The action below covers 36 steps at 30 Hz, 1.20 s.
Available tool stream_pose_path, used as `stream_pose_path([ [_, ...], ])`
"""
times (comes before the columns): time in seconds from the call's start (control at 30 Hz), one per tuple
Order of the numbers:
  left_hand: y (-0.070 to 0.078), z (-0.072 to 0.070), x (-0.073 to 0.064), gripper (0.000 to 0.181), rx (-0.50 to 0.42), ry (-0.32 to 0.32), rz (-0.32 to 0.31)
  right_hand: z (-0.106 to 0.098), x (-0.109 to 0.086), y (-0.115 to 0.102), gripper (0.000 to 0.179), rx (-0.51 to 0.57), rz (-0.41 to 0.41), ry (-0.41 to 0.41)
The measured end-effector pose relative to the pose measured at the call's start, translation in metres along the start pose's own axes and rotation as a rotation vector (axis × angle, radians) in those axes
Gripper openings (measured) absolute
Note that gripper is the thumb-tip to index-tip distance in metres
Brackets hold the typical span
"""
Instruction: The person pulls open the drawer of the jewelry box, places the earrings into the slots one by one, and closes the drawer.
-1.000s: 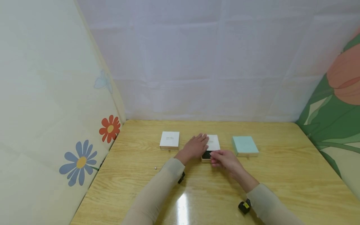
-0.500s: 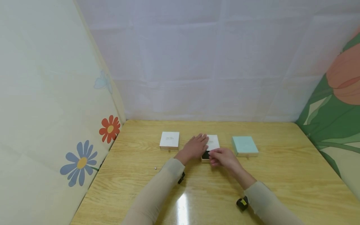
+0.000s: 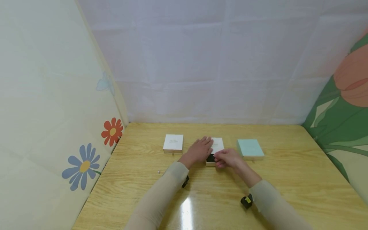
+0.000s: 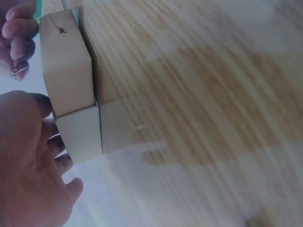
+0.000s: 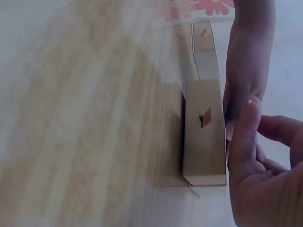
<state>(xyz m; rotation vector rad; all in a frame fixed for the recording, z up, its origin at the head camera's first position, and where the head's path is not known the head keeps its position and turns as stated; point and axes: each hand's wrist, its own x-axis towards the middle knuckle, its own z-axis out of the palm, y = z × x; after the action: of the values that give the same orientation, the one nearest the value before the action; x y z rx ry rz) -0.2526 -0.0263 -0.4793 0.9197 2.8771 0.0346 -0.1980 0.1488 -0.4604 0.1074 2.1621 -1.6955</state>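
A white drawer-style gift box (image 3: 218,144) lies mid-table with its drawer (image 4: 71,92) pulled out toward me, showing a black lining (image 3: 210,157). My left hand (image 3: 199,149) rests flat on the box's white sleeve, fingers straight. Just over the drawer's right side, my right hand (image 3: 230,158) pinches a tiny shiny earring (image 4: 14,74) between thumb and index finger. The right wrist view shows the pinch (image 5: 253,101) above the box, the earring barely visible there. Another small shiny piece (image 3: 159,172), too small to make out, lies on the table left of my left forearm.
A second white box (image 3: 173,142) stands shut on the left and a mint-green box (image 3: 250,148) on the right. The wooden table (image 3: 138,198) meets a white cloth backdrop (image 3: 178,64). Flower-printed cloths hang at both sides.
My right hand has shifted slightly up and forward over the drawer, its forearm following. The left hand stays on the sleeve, and the boxes keep their places.
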Motion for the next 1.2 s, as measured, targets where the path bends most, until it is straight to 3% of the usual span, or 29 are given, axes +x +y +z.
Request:
stream_pose_path([
  [0.2,-0.001,0.001,0.0,0.055,0.007,0.001,0.004,-0.003,0.007,-0.003,0.028,-0.065,0.005,-0.026],
  [0.47,-0.001,-0.001,-0.001,0.055,-0.003,-0.002,0.0,-0.002,0.014,-0.01,0.021,-0.251,-0.002,-0.053],
  [0.8,0.0,-0.001,-0.001,0.055,0.001,-0.008,0.01,-0.001,0.018,-0.013,0.017,-0.42,-0.033,-0.021],
  [1.03,0.001,-0.003,-0.002,0.054,-0.003,-0.002,0.014,0.001,0.021,-0.013,0.016,-0.644,-0.07,0.038],
  [1.2,0.0,-0.003,-0.002,0.054,-0.008,-0.003,0.009,0.004,0.019,-0.012,0.017,-0.746,-0.117,0.09],
])
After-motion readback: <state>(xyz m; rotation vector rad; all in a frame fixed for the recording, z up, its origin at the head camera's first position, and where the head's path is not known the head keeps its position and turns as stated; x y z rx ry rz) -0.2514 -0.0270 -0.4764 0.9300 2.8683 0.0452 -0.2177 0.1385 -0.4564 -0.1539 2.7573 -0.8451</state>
